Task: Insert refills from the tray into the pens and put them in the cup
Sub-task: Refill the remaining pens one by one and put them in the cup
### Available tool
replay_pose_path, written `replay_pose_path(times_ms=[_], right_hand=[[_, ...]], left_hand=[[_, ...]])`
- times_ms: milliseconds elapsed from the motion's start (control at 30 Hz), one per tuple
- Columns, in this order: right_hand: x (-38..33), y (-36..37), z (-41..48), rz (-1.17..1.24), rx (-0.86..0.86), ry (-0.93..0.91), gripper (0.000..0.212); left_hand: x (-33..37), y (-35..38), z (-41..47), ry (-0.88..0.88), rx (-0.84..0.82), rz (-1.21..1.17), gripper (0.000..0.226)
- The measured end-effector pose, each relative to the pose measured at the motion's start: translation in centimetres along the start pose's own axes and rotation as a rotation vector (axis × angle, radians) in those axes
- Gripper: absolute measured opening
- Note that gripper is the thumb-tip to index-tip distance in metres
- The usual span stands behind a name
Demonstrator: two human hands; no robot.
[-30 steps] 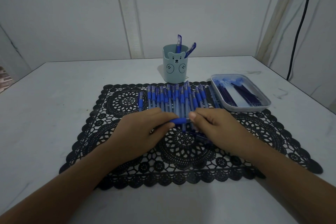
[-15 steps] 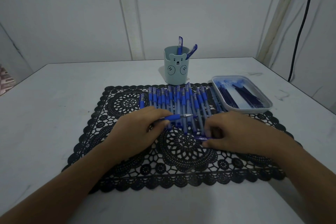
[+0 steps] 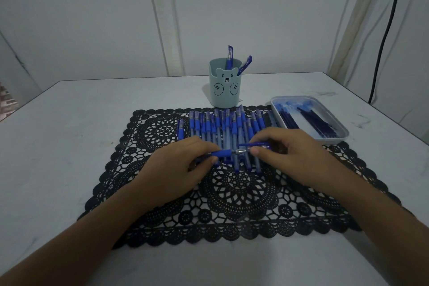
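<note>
My left hand (image 3: 178,169) grips a blue pen (image 3: 224,153) that lies sideways, its metal tip pointing right. My right hand (image 3: 292,155) holds a blue pen cap (image 3: 253,145) just above and right of that tip; its thumb is close to the tip. Both hands hover over a row of several blue pens (image 3: 222,127) lying on the black lace mat (image 3: 232,202). The teal bear cup (image 3: 224,87) stands behind the row with two pens in it. A grey tray (image 3: 334,132) at the right holds dark refills (image 3: 311,118).
The white table (image 3: 69,146) reaches the wall behind the cup. A black cable (image 3: 383,42) hangs down the wall at the far right. The mat's front half lies under my forearms.
My right hand went down to the mat, picked up the blue cap and came back up to the pen tip. My left hand kept the pen nearly in place.
</note>
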State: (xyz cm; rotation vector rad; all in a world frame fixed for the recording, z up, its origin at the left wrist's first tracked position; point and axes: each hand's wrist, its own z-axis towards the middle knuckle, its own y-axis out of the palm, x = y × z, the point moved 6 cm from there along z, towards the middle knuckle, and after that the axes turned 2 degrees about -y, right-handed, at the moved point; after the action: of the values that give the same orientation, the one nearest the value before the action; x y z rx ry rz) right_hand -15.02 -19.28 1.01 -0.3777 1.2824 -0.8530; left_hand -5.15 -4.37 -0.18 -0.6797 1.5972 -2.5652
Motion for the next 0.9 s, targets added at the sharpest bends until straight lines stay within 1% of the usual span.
replay_pose_path(times_ms=[133,233,300,367,467,600,667,733,800,867,900], right_hand=[[-0.4,0.9,0.0,-0.008,-0.029,-0.034,0.009],[-0.8,1.3,-0.1,0.016,-0.019,-0.083,0.016],[-0.9,1.4,-0.2,0.017,0.002,-0.11,0.018],[-0.8,1.5,-0.3,0.019,0.017,-0.129,0.016],[-1.0,1.6,-0.3,0.028,0.035,-0.194,0.014],[-1.5,1.8,-0.2,0.025,0.028,-0.274,0.018],[-1.6,1.9,0.0,-0.027,0.047,-0.302,0.028],[-1.1,1.9,0.3,-0.088,0.093,-0.302,0.037],[-0.1,1.8,0.6,-0.133,0.157,-0.246,0.047],[1.0,1.6,0.7,-0.197,0.183,-0.159,0.054],[1.5,1.7,0.8,-0.25,0.16,-0.127,0.055]], left_hand=[[0.4,-0.1,-0.1,0.0,-0.008,-0.009,0.038],[0.9,0.1,-0.1,-0.028,-0.046,-0.055,0.039],[1.0,0.4,0.0,-0.072,-0.081,-0.12,0.028],[1.1,0.7,0.0,-0.115,-0.119,-0.173,0.019],[0.9,0.7,0.0,-0.169,-0.165,-0.283,0.014],[0.8,0.6,0.2,-0.178,-0.223,-0.382,0.01],[0.8,0.4,0.4,-0.179,-0.213,-0.354,0.011],[0.7,-0.1,0.6,-0.153,-0.168,-0.26,0.016],[0.3,-0.5,0.8,-0.151,-0.125,-0.111,0.018],[-0.7,-1.1,1.0,-0.228,-0.076,0.01,0.014],[-1.0,-1.7,1.2,-0.271,-0.033,0.009,0.01]])
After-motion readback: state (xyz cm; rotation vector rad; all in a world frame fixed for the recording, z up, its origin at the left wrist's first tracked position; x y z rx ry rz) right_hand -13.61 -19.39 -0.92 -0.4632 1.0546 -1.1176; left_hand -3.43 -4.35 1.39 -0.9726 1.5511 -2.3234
